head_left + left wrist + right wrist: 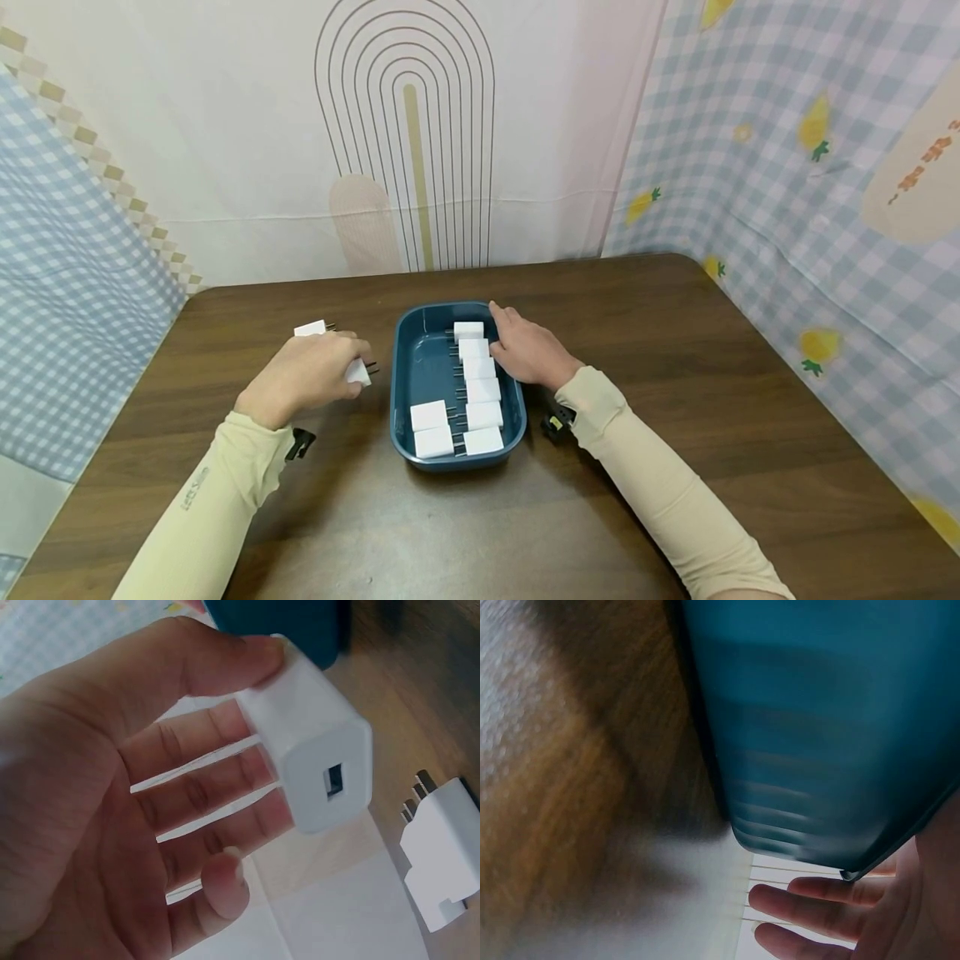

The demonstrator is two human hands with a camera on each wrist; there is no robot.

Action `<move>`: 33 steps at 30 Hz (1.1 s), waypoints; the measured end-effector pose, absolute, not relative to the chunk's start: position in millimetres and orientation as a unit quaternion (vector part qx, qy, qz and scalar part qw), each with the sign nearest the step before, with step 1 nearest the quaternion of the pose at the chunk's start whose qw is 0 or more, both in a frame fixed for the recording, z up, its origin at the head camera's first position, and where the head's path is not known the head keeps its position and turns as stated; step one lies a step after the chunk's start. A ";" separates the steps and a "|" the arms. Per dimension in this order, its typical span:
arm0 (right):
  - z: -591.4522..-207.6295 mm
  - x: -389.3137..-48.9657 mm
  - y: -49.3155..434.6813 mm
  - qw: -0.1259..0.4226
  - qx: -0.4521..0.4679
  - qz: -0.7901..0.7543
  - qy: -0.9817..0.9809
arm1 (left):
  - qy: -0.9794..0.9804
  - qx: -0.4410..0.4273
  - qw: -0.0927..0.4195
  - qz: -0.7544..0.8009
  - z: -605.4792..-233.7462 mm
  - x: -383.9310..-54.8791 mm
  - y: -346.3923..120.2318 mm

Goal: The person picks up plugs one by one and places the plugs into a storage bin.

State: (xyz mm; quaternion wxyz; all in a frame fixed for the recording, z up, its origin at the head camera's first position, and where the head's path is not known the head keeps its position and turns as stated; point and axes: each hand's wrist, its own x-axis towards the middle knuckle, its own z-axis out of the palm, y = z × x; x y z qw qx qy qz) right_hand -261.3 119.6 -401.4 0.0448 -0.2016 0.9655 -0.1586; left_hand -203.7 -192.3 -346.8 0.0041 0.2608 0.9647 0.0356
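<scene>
In the head view, the left hand (pixel 303 375) pinches a white plastic block-shaped charger (pixel 358 372) left of a blue rectangular tray (pixel 422 367) on the brown wood-grain worktop (pixel 360 525). White pronged chargers (pixel 483 389) lie inside (six along the right, two near left). The right hand (pixel 531 348) touches the rim, fingers extended.

Left wrist: thumb and fingertips grip the charger, its port showing.

Right wrist: relaxed fingers beside the tray.
</scene>
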 end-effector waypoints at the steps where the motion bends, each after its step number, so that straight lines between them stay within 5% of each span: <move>1: -401.4 -261.4 119.6 0.045 -0.202 -0.159 0.965 | 0.965 0.262 -0.002 0.035 -346.1 -203.1 -191.8; 33: -401.3 -261.5 119.6 0.053 -0.199 -0.160 0.965 | 0.945 0.303 -0.110 0.059 -337.8 -185.2 -162.3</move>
